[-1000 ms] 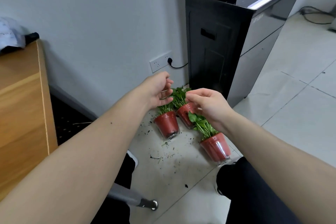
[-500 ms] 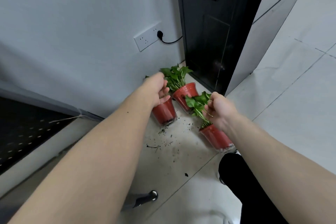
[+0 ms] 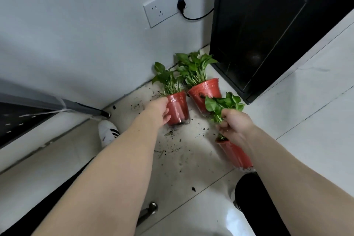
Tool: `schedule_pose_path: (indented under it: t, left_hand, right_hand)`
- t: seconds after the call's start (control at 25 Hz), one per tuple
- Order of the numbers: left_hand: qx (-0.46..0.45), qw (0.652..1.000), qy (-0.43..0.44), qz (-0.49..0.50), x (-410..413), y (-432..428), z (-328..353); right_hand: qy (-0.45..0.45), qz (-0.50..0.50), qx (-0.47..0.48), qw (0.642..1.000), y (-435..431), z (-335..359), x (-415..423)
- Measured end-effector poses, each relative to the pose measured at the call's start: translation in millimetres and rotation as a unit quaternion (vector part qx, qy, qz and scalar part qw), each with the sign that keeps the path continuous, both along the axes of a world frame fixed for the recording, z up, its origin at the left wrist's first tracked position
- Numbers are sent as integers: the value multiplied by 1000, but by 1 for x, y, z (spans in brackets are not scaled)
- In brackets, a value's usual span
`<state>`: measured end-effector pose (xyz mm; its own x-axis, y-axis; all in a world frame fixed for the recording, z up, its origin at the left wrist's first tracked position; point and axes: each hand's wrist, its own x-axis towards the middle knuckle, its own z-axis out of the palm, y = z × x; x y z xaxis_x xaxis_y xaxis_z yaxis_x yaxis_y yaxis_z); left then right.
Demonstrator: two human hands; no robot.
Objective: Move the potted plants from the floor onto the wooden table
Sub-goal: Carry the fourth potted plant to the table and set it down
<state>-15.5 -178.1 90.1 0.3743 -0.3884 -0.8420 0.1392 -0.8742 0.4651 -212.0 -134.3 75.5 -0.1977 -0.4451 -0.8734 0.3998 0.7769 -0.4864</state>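
Note:
Three green plants in red plastic pots stand on the tiled floor by the wall. My left hand (image 3: 160, 110) grips the side of the left pot (image 3: 179, 108). My right hand (image 3: 236, 125) is closed round the stems of the right plant (image 3: 224, 104), whose pot (image 3: 234, 154) sits partly hidden under my wrist. The middle pot (image 3: 206, 92) stands untouched behind them, next to the black cabinet. The wooden table is out of view.
A black cabinet (image 3: 268, 30) rises close on the right. A wall socket (image 3: 162, 12) with a plugged cable is above the pots. Loose soil (image 3: 178, 145) is scattered on the tiles. My white shoe (image 3: 108, 132) and a metal chair leg (image 3: 147, 211) lie below.
The view has dropped toward the floor. My left hand came down off the leaves onto the left pot's side. My right hand has closed on the right plant's stems.

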Motion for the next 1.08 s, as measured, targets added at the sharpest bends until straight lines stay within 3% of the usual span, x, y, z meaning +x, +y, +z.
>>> schedule_pose_path:
  t: [0.72, 1.08]
  left_hand:
    - [95, 994, 22, 49, 34, -70, -136]
    - [84, 991, -39, 100, 31, -80, -164]
  right_hand:
    - [-32, 105, 74, 991, -78, -119, 83]
    - [-44, 113, 88, 989, -77, -138, 90]
